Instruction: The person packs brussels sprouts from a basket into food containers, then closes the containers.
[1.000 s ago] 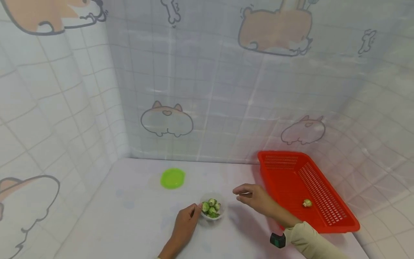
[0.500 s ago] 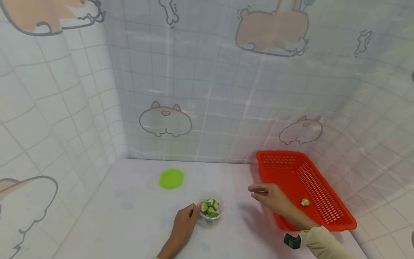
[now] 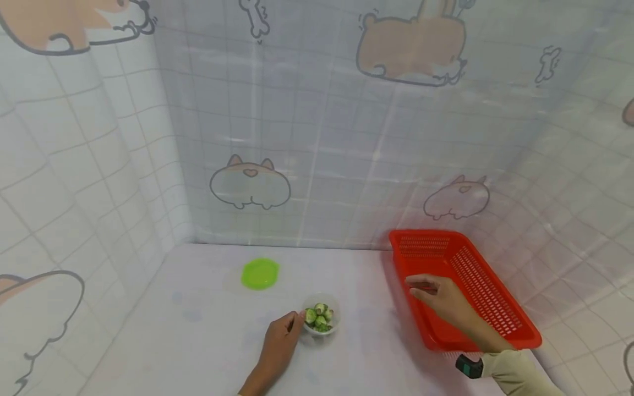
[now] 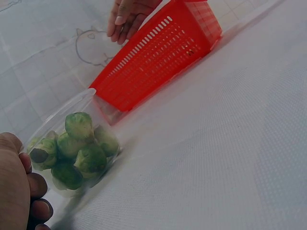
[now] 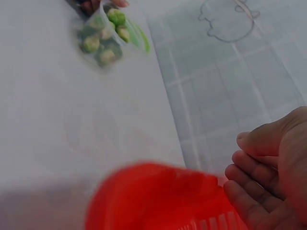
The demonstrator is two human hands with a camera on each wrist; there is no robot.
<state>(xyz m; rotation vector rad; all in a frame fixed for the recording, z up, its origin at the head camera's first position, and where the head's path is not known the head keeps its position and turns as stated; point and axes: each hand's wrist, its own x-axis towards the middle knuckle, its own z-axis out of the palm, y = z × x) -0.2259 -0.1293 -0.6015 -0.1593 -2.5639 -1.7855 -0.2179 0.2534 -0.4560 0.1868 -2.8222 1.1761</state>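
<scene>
My left hand (image 3: 279, 344) pinches the near-left rim of a small clear plastic bowl (image 4: 108, 115) on the table. Several green Brussels sprouts (image 3: 319, 318) are heaped inside it. My right hand (image 3: 441, 297) is over the left side of a red perforated basket (image 3: 487, 291), fingers loosely extended and thumb apart, with nothing in them. In the right wrist view the same fingers (image 5: 254, 187) appear beside the basket's rim. The spot where a single sprout lay in the basket is now covered by the right hand and forearm in the head view.
A bright green round lid (image 3: 260, 274) lies flat on the white table (image 3: 198, 330), behind and left of the bowl. Tile-patterned curtains (image 3: 297, 137) with dog drawings rise at the back and both sides. The basket stands along the table's right edge.
My right hand has moved right, from near the bowl to over the basket, still holding nothing. My left hand has stayed at the bowl's rim. The view has shifted slightly.
</scene>
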